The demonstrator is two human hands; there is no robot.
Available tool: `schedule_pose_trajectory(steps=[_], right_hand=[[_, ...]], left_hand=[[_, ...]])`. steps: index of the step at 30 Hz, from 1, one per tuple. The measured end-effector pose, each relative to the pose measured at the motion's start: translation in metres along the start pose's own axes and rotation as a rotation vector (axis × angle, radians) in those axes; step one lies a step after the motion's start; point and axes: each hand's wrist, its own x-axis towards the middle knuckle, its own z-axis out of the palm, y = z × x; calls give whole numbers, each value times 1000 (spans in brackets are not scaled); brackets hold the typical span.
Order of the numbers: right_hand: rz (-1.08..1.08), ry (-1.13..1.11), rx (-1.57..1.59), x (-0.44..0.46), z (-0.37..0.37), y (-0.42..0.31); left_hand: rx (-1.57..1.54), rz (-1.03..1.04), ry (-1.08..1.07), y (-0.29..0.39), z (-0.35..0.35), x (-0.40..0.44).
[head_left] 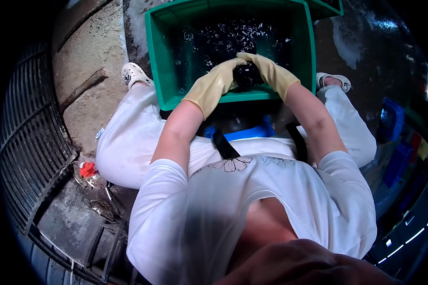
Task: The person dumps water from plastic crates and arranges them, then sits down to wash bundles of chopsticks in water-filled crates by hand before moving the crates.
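A green bin (310,52) stands in front of me, with dark, glinting contents (214,40) that I cannot make out. My left hand (219,78), in a cream rubber glove, reaches over the near rim from the left. My right hand (271,71), gloved alike, comes over from the right. Both curve round a dark, shiny mass (247,76) just inside the near wall, and their fingertips meet or nearly meet at its far side. The undersides of the fingers are hidden.
Beneath me is a blue seat or stool (247,133). A dark slatted metal rack (28,118) stands at the left, with a red scrap (87,169) on the floor near it. Blue containers (392,118) are at the right. Another green bin (328,7) shows at the top.
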Motion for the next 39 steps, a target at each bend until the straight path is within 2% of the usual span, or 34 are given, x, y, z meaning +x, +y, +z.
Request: schedule_pose_trajectory(steps=[1, 2, 3, 4, 5, 6, 8, 9, 11, 12, 13, 14, 15, 16, 17, 18, 19, 21, 22, 24, 25, 26, 28, 30, 32, 33, 34, 35, 36, 37, 38, 39], right_hand=[[68, -27, -92, -5, 7, -8], [-24, -4, -35, -14, 9, -2], [15, -17, -173, -20, 17, -12], [53, -32, -313, -30, 26, -23], [51, -46, -321, -44, 27, -23], [-73, -53, -1116, -59, 28, -23], [-394, -36, -2694, -88, 31, -20], [-322, -137, -2816, -98, 36, -31], [-533, -252, -2963, -137, 5, -19], [-474, -197, -3043, -146, 3, -13], [-409, -144, -3122, -154, 0, -8], [-246, -253, -3080, -147, 23, -35], [-109, -367, -3019, -129, 50, -66], [-248, -575, -3346, -141, 44, -58], [-499, -799, -3640, -154, 39, -49], [-431, -632, -3678, -159, 27, -28], [-426, -611, -3421, -153, 32, -38], [-398, -608, -3142, -141, 43, -45], [-448, -659, -3157, -136, 47, -37], [-457, -767, -2857, -124, 51, -24], [-587, -811, -2856, -128, 50, -7], [-576, -724, -2755, -123, 59, 7], [-572, -576, -2528, -111, 77, 37], [-549, -517, -2547, -94, 112, 65], [-514, -635, -2599, -80, 155, 84], [-515, -868, -2628, -61, 187, 81], [-764, -1338, -2869, -51, 213, 87], [-1238, -1848, -2886, -40, 239, 93], [-1206, -1893, -2772, -38, 247, 98], [-1172, -1938, -2659, -36, 255, 103], [-1228, -1885, -2655, -33, 266, 113], [-1329, -1654, -2667, -31, 272, 125]], left_hand=[[-10, -76, 149, 4, 30, -24], [110, 74, 41, -3, 36, -41], [213, 235, -52, -11, 42, -57], [-47, 81, -2, -13, 63, -66], [-184, 35, -127, -21, 71, -68], [-282, -130, 57, -24, 88, -68], [-359, -138, -47, -36, 106, -88], [-340, -163, -32, -41, 115, -94], [-231, -199, -9, -45, 126, -117], [-261, -290, 19, -44, 133, -126], [-269, -350, -50, -49, 133, -125], [-269, -399, -121, -53, 131, -121], [-119, -162, -290, -66, 121, -120], [47, 86, -458, -72, 113, -124], [99, 129, -429, -69, 120, -133], [145, 159, -395, -64, 126, -137], [233, 199, -349, -58, 129, -137], [407, 182, -212, -40, 131, -125], [424, 183, -205, -27, 136, -124], [568, 291, -117, 0, 143, -123], [548, 360, -136, 13, 143, -114], [655, 466, -185, 33, 144, -119], [800, 381, -115, 80, 157, -112], [996, 424, -173, 131, 159, -88], [992, 542, -257, 181, 152, -36], [982, 579, -266, 201, 154, -20], [943, 540, -200, 222, 166, -21], [900, 503, -135, 242, 179, -22], [847, 413, -1, 257, 194, -25], [840, 409, 1, 271, 203, -25], [832, 406, 3, 288, 206, -20], [846, 652, -308, 310, 179, 24]])
